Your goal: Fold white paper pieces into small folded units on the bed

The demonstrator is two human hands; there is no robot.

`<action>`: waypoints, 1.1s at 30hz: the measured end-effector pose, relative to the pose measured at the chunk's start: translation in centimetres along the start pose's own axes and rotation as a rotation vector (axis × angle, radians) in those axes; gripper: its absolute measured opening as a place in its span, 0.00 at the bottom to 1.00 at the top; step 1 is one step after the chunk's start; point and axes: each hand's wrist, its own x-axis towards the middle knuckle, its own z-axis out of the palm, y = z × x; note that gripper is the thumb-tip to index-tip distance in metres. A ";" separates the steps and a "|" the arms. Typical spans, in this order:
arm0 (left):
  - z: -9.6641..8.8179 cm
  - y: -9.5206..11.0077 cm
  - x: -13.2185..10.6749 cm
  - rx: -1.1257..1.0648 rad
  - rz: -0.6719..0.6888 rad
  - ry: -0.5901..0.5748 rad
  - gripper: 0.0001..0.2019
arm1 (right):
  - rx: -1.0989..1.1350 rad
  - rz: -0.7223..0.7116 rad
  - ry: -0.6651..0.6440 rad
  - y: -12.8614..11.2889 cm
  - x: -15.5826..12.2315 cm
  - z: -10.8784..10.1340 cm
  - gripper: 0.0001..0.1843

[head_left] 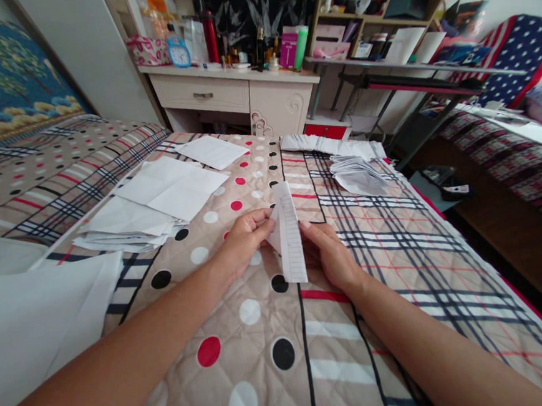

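Note:
A folded sheet of paper (291, 242) with printed lines is held up between my two hands, over the middle of the bed. My left hand (248, 239) pinches its left side between thumb and fingers. On the other side, my right hand (328, 248) grips the right edge, its thumb on top and most fingers hidden behind the paper. To the left lies a loose pile of white sheets (157, 190), with a single sheet (213, 152) just beyond it. A fanned stack of folded paper strips (356, 174) rests to the right, near a longer row of folded papers (329, 145).
The papers lie on a quilted bedspread (242, 405) with dots and plaid. More large white sheets (41, 327) are at the near left. Past the bed stands a cream dresser (201, 96) with a blue clock (179, 51) and bottles. A folding table (411, 70) stands at right.

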 end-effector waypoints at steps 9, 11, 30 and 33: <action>0.0 0.0 -0.1 0.004 -0.011 0.011 0.15 | -0.005 0.001 0.021 -0.1 0.0 0.1 0.19; 0.0 0.0 0.0 0.003 -0.012 0.014 0.16 | 0.013 0.020 0.010 -0.2 0.0 0.2 0.19; -0.2 -0.2 0.1 0.002 -0.036 0.096 0.18 | -0.151 -0.063 -0.101 -0.6 -0.3 0.4 0.14; -0.1 -0.1 0.0 0.002 -0.038 0.102 0.17 | -0.147 -0.055 -0.114 -0.7 -0.3 0.5 0.13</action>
